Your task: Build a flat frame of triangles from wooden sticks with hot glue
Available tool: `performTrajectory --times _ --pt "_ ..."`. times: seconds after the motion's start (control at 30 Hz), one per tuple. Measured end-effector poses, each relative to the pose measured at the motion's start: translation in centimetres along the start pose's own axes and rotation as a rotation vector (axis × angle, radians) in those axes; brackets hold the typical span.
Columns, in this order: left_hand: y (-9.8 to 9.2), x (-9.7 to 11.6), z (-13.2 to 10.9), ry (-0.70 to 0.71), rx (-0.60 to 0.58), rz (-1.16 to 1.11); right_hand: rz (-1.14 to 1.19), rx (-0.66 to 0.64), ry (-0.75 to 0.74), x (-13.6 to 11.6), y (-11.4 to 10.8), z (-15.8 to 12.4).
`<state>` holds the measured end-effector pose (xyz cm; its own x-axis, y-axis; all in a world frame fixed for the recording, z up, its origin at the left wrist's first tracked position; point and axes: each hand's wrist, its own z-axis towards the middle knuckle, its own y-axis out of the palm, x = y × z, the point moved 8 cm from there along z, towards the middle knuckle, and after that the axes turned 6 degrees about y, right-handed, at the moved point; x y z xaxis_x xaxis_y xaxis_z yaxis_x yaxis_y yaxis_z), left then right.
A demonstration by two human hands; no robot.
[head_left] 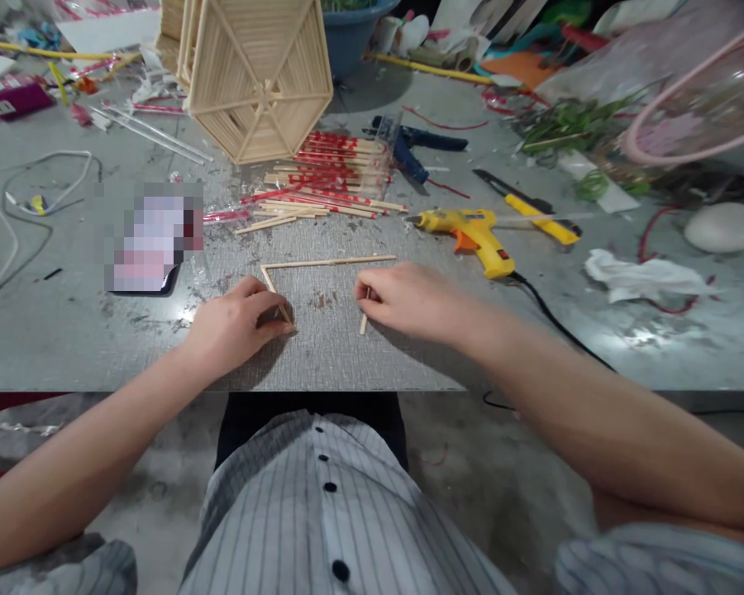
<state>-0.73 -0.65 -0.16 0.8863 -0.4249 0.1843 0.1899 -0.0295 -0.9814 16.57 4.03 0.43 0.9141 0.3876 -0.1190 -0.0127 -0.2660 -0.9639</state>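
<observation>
My left hand (239,324) rests on the table with thumb and fingers closed around a short wooden stick (283,307). That stick meets a longer wooden stick (328,263) at a corner, and the longer one lies across the table. My right hand (403,299) pinches another wooden stick (364,322), whose lower end shows beneath the fingers. Its upper part is hidden by the hand, so I cannot tell whether it touches the long stick. A yellow hot glue gun (465,231) lies just beyond my right hand.
Behind the hands lie a pile of red-patterned sticks (341,169) and a six-sided stick structure (260,91). A phone (149,248) is at left. On the right are a yellow utility knife (542,216), crumpled tissue (641,274) and the glue gun's black cord (561,322).
</observation>
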Motion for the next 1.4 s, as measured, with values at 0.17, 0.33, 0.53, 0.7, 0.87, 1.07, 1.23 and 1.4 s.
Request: performTrajectory --times 0.17,0.33,0.53,0.7,0.87,1.07,1.23,1.4 --pt "0.0 -0.2 -0.1 0.102 0.052 -0.045 0.063 -0.022 -0.130 -0.8 0.8 0.5" --pt "0.4 -0.6 0.0 0.182 0.048 -0.133 0.138 -0.050 -0.350 -0.3 1.5 0.2" --pt "0.5 -0.7 0.5 0.137 0.030 -0.110 0.250 0.019 -0.485 -1.7 2.2 0.4" --pt "0.4 -0.5 0.8 0.145 0.047 -0.094 0.258 0.107 -0.574 -3.3 2.3 0.8" --pt "0.0 -0.1 0.7 0.174 0.094 -0.069 0.236 0.207 -0.578 -3.9 2.1 0.7" --pt "0.0 0.3 0.1 0.167 0.128 -0.010 0.174 0.362 -0.590 -4.3 1.9 -0.8" --pt "-0.5 1.0 -0.2 0.206 0.201 0.026 0.112 0.441 -0.557 -4.4 1.7 -1.0" --pt "-1.1 1.5 -0.3 0.254 0.246 0.043 0.058 0.515 -0.569 -4.5 1.5 -1.3"
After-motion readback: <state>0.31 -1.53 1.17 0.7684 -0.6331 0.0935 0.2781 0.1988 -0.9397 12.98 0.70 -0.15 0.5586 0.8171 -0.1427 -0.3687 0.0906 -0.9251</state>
